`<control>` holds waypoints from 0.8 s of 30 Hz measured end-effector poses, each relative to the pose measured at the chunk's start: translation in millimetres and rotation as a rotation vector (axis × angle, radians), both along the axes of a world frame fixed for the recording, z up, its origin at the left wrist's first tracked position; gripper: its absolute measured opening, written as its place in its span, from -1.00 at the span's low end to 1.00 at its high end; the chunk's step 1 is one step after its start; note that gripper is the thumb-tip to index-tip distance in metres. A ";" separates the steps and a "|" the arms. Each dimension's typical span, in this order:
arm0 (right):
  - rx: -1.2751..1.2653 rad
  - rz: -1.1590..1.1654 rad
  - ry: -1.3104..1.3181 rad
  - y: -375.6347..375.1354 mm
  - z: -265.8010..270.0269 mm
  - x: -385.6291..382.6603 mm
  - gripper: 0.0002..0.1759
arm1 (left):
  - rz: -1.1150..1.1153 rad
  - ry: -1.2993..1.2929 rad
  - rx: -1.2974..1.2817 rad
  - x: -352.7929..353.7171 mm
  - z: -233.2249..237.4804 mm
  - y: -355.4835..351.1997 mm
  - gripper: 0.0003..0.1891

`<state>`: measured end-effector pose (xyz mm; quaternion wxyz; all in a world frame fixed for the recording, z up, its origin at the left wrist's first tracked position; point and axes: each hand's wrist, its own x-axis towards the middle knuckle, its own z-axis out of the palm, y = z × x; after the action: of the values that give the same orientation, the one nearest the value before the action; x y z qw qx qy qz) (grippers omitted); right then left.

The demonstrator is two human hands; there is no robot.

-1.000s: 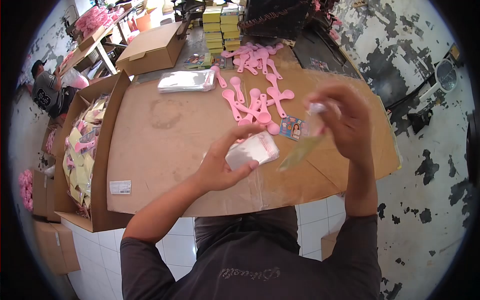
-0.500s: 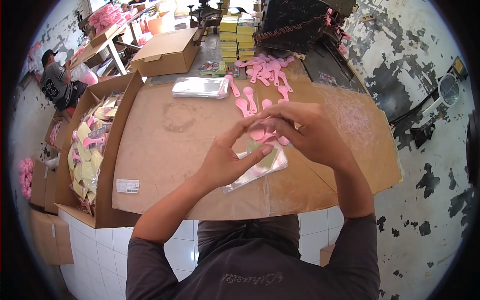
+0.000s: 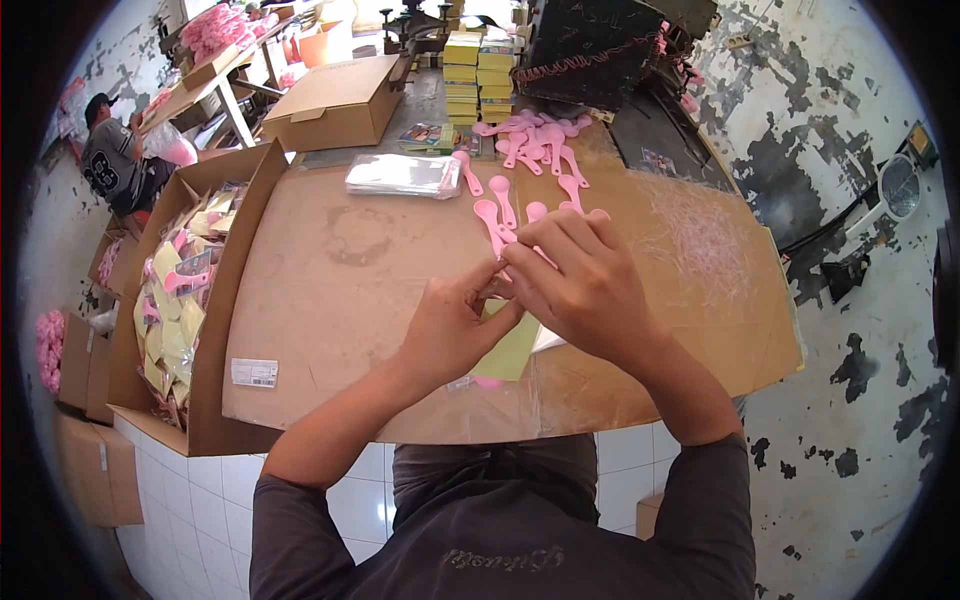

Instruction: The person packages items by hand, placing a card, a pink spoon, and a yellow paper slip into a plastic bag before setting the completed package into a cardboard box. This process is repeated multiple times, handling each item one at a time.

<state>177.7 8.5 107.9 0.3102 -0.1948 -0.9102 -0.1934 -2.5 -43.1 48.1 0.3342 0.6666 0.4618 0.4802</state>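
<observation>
My left hand pinches the top of a clear packet with a yellow-green card in it, above the cardboard sheet. The fingers of my right hand are closed at the packet's upper edge, touching my left fingertips; what they grip is hidden. A pink piece shows at the packet's lower end. Just beyond my hands lie loose pink spoons, with a larger pile of pink spoons farther back. A stack of clear plastic bags lies to the left of them.
An open carton of filled packets stands at the left, a closed cardboard box behind it. Stacks of yellow cards stand at the back. Plastic scraps lie at the right. Another person sits at far left.
My hands have come together, and my right hand has moved down and left. The card packet now hangs lower, nearer my body, with its yellow-green face more visible.
</observation>
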 end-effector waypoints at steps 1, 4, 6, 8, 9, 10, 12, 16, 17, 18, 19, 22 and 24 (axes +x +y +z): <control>0.032 -0.013 -0.014 -0.7 -1.4 -1.7 -0.72 | 0.013 0.050 0.052 -0.4 -1.7 1.0 -0.55; 0.022 -0.037 -0.002 6.9 -9.7 -5.4 -0.77 | 0.056 0.169 0.184 0.9 -11.2 5.0 -0.54; -0.066 -0.028 0.076 16.3 -15.4 -4.0 -0.81 | 0.091 0.205 0.242 3.8 -10.5 4.9 -0.54; -0.198 0.007 0.204 26.0 -18.4 4.1 -0.85 | 0.070 0.198 0.085 -0.5 3.7 3.0 -0.56; -0.354 0.004 0.304 29.8 -19.3 11.1 -0.86 | 0.061 0.193 0.007 -2.5 10.0 2.4 -0.57; -0.512 0.001 0.401 33.3 -19.9 21.5 -0.87 | 0.022 0.156 -0.005 -4.3 4.5 4.2 -0.59; -0.723 -0.023 0.509 44.2 -14.6 51.5 -0.88 | -0.054 0.079 -0.027 -7.5 -10.7 9.6 -0.61; -0.750 -0.022 0.417 37.8 1.4 83.4 -0.83 | -0.124 -0.145 -0.206 -3.1 -10.8 10.4 -0.61; -0.711 0.004 0.358 27.9 -0.4 80.0 -0.82 | -0.117 -0.124 -0.183 -2.0 -11.8 10.5 -0.60; -0.518 0.085 0.342 19.3 -6.8 68.2 -0.76 | -0.112 -0.100 -0.162 -0.6 -12.8 10.2 -0.58; -0.414 0.069 0.305 12.8 -12.0 59.1 -0.74 | -0.103 -0.083 -0.133 1.3 -14.1 9.6 -0.57; -0.170 0.030 0.217 0.2 -25.9 36.2 -0.69 | -0.067 -0.018 -0.044 5.6 -20.0 5.0 -0.55; -0.083 0.021 0.186 -1.5 -32.8 24.5 -0.69 | -0.032 0.035 0.025 7.0 -25.3 3.6 -0.54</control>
<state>202.2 6.9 75.1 0.3870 -0.2150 -0.8867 -0.1335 4.5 -39.5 22.8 0.3253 0.6864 0.4511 0.4687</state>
